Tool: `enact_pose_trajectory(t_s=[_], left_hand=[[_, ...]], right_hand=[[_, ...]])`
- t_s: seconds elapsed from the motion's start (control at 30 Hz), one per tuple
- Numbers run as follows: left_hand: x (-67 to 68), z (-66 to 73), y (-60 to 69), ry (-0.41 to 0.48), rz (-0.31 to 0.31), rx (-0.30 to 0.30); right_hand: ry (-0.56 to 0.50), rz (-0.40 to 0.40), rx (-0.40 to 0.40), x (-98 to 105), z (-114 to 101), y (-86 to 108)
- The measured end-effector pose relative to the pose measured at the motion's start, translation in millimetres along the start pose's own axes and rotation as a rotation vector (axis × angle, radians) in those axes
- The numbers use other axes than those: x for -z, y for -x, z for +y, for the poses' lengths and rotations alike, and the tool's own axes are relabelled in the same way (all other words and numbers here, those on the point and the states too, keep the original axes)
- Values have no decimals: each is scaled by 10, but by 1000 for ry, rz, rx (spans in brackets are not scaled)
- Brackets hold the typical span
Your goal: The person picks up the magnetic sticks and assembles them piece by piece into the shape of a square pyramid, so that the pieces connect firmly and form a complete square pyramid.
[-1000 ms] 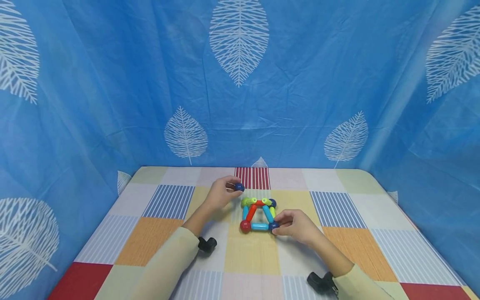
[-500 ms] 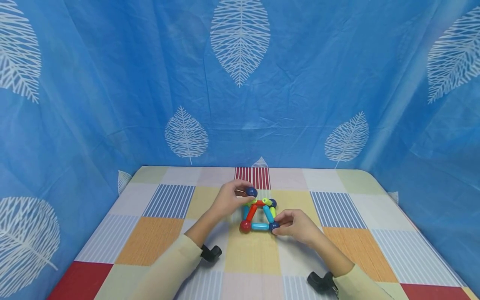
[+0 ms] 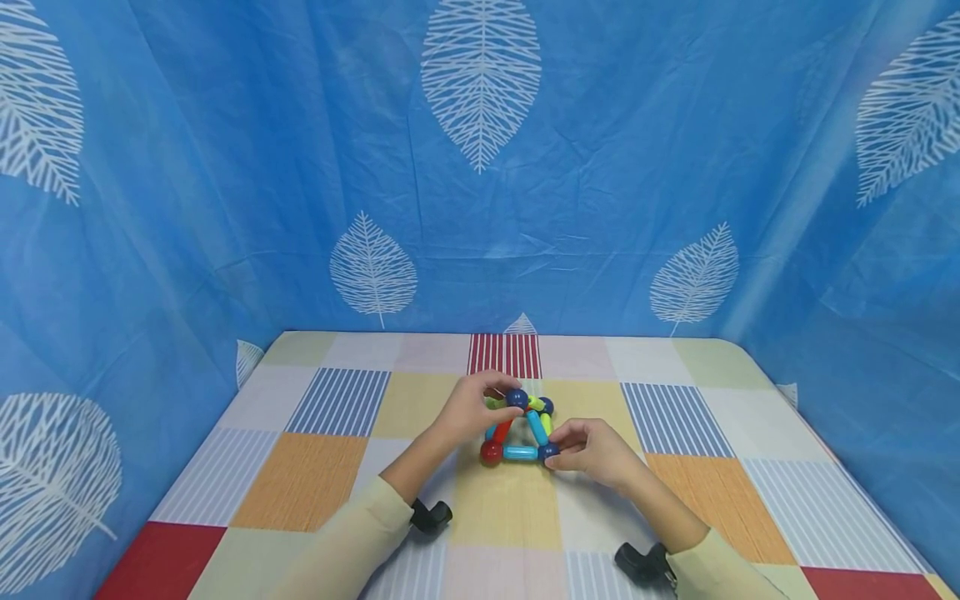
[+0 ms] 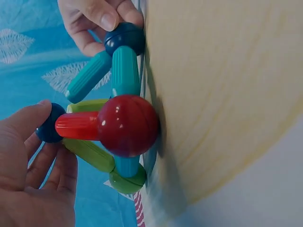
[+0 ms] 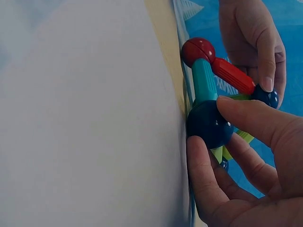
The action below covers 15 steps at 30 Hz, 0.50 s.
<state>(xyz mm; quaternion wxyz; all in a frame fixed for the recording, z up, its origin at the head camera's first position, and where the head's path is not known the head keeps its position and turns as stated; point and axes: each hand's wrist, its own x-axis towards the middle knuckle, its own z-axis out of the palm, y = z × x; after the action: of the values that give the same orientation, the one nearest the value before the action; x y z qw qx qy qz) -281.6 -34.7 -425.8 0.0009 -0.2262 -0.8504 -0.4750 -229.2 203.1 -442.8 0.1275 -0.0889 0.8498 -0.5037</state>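
A magnetic ball-and-rod frame stands on the table, with a red ball (image 3: 491, 452) at its near left corner. My left hand (image 3: 467, 408) pinches a dark blue ball (image 3: 517, 398) above the frame, where a slanting red rod (image 4: 78, 126) meets it. In the left wrist view, the end of a slanting teal rod (image 4: 89, 76) appears a little apart from that ball. My right hand (image 3: 597, 454) pinches another dark blue ball (image 5: 210, 124) at the near right corner. A light blue rod (image 3: 519, 453) joins this corner to the red ball. Behind sits a green ball (image 4: 128, 178).
The table (image 3: 506, 517) wears a patchwork-print cover. Blue cloth (image 3: 480, 250) with white leaf prints hangs behind it and at both sides. Black wrist mounts (image 3: 431, 517) sit under the forearms, close to the tabletop.
My left hand has carried its dark blue ball rightward and nearer, from left of the frame to its top, now against the rod ends. The right hand keeps its place at the near right corner.
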Motion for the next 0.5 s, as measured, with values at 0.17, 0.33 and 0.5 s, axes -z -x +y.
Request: enact_pose_trajectory(t_s=[0.17, 0.33, 0.5], left_hand=[[-31, -2, 13, -1, -11, -7], [-53, 14, 17, -29, -16, -16], [-67, 39, 29, -101, -29, -33]], right_hand=[[11, 6, -5, 1, -3, -4], [19, 5, -10, -2, -5, -1], [-10, 9, -24, -5, -39, 18]])
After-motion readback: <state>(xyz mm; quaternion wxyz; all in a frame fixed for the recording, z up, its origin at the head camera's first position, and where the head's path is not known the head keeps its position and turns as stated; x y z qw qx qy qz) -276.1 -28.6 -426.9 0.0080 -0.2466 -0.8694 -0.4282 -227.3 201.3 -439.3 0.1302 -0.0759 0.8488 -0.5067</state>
